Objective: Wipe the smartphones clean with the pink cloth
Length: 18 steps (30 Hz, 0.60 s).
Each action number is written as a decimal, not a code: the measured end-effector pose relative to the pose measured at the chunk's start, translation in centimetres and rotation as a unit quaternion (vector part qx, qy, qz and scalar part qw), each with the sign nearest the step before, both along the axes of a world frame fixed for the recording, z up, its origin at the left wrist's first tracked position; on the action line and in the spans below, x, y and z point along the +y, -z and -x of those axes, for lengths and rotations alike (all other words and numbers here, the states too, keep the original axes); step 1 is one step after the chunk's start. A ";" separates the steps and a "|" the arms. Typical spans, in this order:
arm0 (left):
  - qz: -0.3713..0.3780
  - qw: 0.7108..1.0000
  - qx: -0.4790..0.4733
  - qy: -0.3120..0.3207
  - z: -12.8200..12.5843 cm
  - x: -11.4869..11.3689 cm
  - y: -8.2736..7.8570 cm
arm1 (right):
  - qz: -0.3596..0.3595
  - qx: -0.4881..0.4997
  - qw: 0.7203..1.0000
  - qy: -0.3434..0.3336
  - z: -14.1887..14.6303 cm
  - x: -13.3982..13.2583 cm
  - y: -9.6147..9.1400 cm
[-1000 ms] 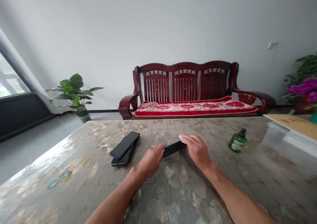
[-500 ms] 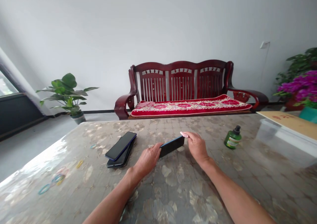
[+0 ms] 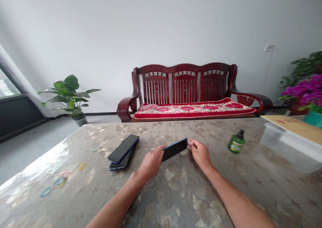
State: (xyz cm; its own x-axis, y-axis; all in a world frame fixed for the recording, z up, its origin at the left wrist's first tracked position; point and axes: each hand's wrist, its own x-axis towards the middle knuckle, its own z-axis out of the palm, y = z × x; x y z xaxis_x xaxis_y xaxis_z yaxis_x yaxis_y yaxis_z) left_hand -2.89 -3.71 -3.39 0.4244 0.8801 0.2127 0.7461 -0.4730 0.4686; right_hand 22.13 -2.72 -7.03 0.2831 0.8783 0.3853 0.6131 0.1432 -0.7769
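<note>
My left hand [image 3: 152, 159] grips the near-left end of a dark smartphone [image 3: 175, 149] with a blue edge, held tilted on its side above the table. At the phone's right end, my right hand [image 3: 200, 153] pinches a small pale pink piece of cloth or tissue [image 3: 191, 143]; most of it is hidden by the fingers. Left of my left hand, a blue-edged smartphone [image 3: 124, 148] lies askew on top of another dark phone [image 3: 120, 166].
A green bottle with a black cap [image 3: 236, 141] stands to the right. Beyond it sits a clear plastic box [image 3: 284, 144] under a tan board [image 3: 295, 127]. Several coloured rubber bands [image 3: 60, 181] lie at left. A red wooden bench [image 3: 184, 83] stands behind the table [image 3: 161, 201].
My right hand has moved slightly down and right, bringing the pink piece from the phone's top corner to beside its right end. The left hand holds the phone nearly still.
</note>
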 end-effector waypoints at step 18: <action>0.137 0.983 -0.118 0.032 -0.3 -0.6 1.4 | 0.010 -0.226 0.971 -0.083 1.5 0.4 -0.5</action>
